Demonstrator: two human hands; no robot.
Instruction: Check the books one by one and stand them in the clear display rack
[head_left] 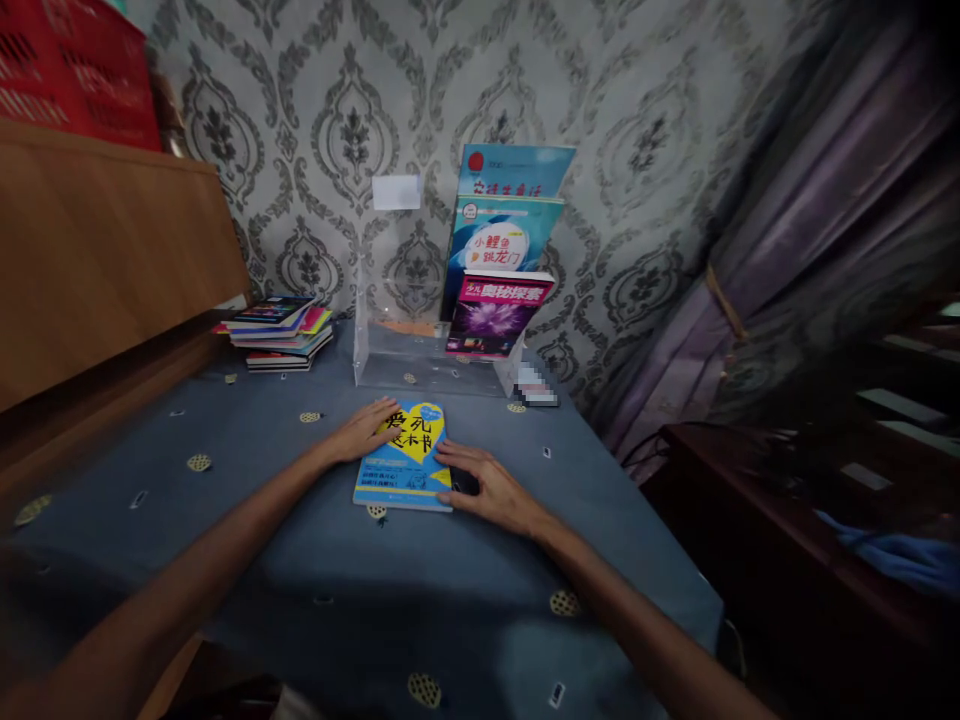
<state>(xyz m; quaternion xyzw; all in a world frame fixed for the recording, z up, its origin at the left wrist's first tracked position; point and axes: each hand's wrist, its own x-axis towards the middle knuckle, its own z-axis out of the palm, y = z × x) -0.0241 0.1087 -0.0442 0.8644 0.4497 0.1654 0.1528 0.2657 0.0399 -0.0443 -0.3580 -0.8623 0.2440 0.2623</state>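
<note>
A blue book with a yellow heart on its cover [409, 462] lies flat on the blue tablecloth [247, 470] in front of me. My left hand [367, 430] rests on the book's upper left corner, fingers stretched over the cover. My right hand [487, 487] lies at the book's lower right edge, fingers spread and touching the cover. Behind the book stands a clear acrylic rack [405, 350] that holds three upright books: a purple one [497, 315] in front, a teal one [504, 240] behind it and a blue one [514, 170] at the back.
A stack of several books [281, 332] lies at the table's back left, beside a wooden headboard [105, 260]. A red crate [75, 70] sits above it. Purple curtains [810, 250] hang to the right. A dark side table [787, 520] stands past the right edge.
</note>
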